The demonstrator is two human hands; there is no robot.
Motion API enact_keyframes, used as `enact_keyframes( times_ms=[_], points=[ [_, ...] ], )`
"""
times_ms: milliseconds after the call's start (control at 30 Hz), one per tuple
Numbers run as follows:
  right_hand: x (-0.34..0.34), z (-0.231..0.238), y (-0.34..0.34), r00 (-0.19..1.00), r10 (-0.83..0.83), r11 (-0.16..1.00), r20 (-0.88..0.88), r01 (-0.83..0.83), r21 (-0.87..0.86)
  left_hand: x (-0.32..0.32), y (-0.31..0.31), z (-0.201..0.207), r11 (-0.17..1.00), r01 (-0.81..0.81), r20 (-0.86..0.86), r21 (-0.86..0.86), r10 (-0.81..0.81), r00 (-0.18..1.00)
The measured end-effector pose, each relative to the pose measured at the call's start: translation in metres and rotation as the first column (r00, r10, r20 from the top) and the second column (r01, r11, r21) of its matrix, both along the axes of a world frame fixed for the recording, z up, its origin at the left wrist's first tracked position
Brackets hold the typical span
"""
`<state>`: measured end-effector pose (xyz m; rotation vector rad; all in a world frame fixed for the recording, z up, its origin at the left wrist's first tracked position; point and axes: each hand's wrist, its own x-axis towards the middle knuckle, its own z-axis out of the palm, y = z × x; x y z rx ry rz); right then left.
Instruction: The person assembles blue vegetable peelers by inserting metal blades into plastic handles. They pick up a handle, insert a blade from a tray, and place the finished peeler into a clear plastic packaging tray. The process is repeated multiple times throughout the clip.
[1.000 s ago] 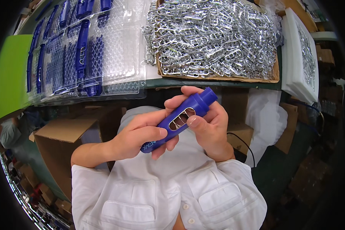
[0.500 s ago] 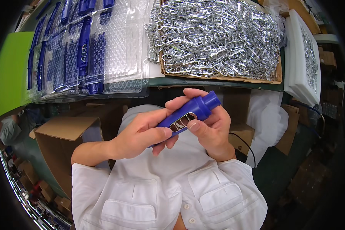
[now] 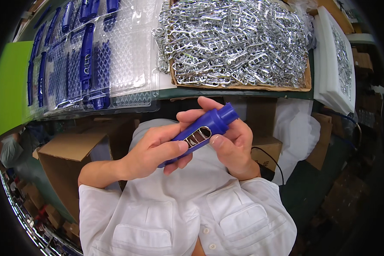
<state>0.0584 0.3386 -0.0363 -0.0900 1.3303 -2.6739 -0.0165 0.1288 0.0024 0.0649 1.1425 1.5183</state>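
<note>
Desk (image 3: 243,94) is seen beyond blue tube (image 3: 195,126); shiny metal pieces (image 3: 239,42) are heaped beyond it. Tube is gripped by closed fingers: left hand (image 3: 150,149) at its near end, right hand (image 3: 234,149) toward its far end.

Two hands of mine in play, one left hand (image 3: 143,155) and one right hand (image 3: 234,149), and it's a single blue tube (image 3: 219,121) between them, with one oval window (image 3: 197,138) in its side! Up top, one cardboard tray (image 3: 243,88), its silver metal pieces (image 3: 239,42) far too many to count. Over left, I make it at least seven blue parts (image 3: 86,55); the clear plastic trays (image 3: 134,64) overlap, so no sure number there. One green panel (image 3: 10,85), one black cable (image 3: 278,166), and two buttons (image 3: 206,231) on my one white shirt (image 3: 183,196)!
</note>
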Motion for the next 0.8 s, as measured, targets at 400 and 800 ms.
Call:
enact_keyframes(
  times_ms=[400,800],
  points=[
    [-0.003,-0.001,-0.002,1.0,-0.003,1.0,0.023,0.003,0.006,-0.002,-0.003,-0.001,1.0,-0.005,0.096,-0.024,0.007,0.995],
    [-0.008,-0.008,-0.003,1.0,0.01,0.997,0.018,-0.008,-0.08,-0.006,-0.013,-0.003,0.995,-0.011,0.147,0.098,-0.003,0.989]
  ],
)
